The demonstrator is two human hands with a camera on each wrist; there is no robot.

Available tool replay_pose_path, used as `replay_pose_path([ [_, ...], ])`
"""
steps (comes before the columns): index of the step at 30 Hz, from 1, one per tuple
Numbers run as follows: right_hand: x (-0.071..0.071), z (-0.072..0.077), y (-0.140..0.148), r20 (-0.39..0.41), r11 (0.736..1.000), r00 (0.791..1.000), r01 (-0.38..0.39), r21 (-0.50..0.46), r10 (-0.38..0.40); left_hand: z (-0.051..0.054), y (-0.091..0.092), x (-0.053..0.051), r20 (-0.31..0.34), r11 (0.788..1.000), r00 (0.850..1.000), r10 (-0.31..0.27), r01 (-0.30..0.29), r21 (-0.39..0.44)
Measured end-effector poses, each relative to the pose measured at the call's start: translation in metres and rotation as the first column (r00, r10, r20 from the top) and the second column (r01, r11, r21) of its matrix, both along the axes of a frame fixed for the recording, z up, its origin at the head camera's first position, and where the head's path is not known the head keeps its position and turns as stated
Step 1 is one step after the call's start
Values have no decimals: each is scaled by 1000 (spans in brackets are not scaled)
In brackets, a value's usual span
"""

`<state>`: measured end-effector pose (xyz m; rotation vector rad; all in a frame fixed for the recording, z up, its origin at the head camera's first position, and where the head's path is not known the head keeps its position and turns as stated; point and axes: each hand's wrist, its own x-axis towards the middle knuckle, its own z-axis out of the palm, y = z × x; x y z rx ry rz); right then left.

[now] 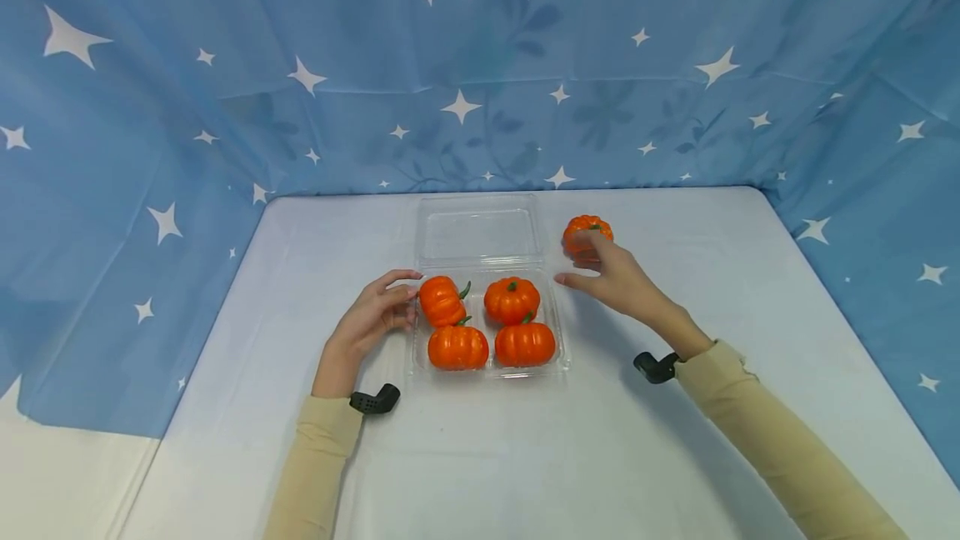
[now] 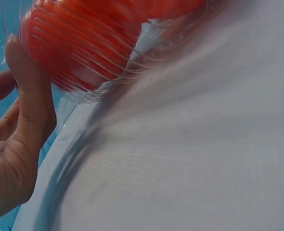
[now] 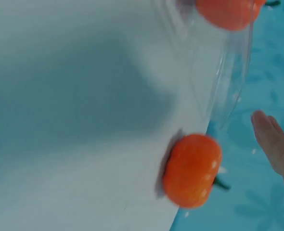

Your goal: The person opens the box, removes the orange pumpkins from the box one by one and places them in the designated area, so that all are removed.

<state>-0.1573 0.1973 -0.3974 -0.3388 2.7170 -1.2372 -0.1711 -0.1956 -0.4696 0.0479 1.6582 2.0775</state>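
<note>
A clear plastic clamshell box [image 1: 551, 307] lies on the table with its lid folded back. Several small orange pumpkins [image 1: 512, 300] sit in its base, one of them tipped so its green stem points right. My left hand [image 1: 375, 311] touches the box's left side with relaxed fingers; in the left wrist view the thumb [image 2: 29, 91] rests by the ribbed wall. Right of the lid, a loose pumpkin [image 1: 579, 227] lies on the table, also visible in the right wrist view [image 3: 192, 171]. My right hand [image 1: 622, 282] hovers over it, thumb and fingers spread, holding nothing.
The open lid [image 1: 480, 232] lies flat behind the base. A white cloth covers the table [image 1: 480, 457]. Behind it hangs a blue curtain [image 1: 375, 107] with white stars, close to the table's far edge.
</note>
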Motion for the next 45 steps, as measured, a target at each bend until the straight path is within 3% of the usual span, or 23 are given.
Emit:
replay_pose_path([
  [8, 10, -2, -30, -28, 986, 986, -161, 43, 162, -4, -2, 1, 17, 1000, 1000, 7, -7, -11],
  [14, 11, -5, -51, -8, 954, 971, -232, 190, 238, -4, -1, -1, 4, 1000, 1000, 9, -8, -25],
  [19, 10, -5, -66, 49, 922, 969, -244, 302, 241, -5, -1, -2, -2, 1000, 1000, 5, -5, -17],
  [27, 5, -6, -77, 158, 910, 962, -263, 321, 222, -6, -1, -1, -2, 1000, 1000, 4, -4, -16],
  [45, 0, -6, -77, 123, 926, 965, -258, 275, 232, -5, -2, -1, 11, 1000, 1000, 9, -9, 1],
])
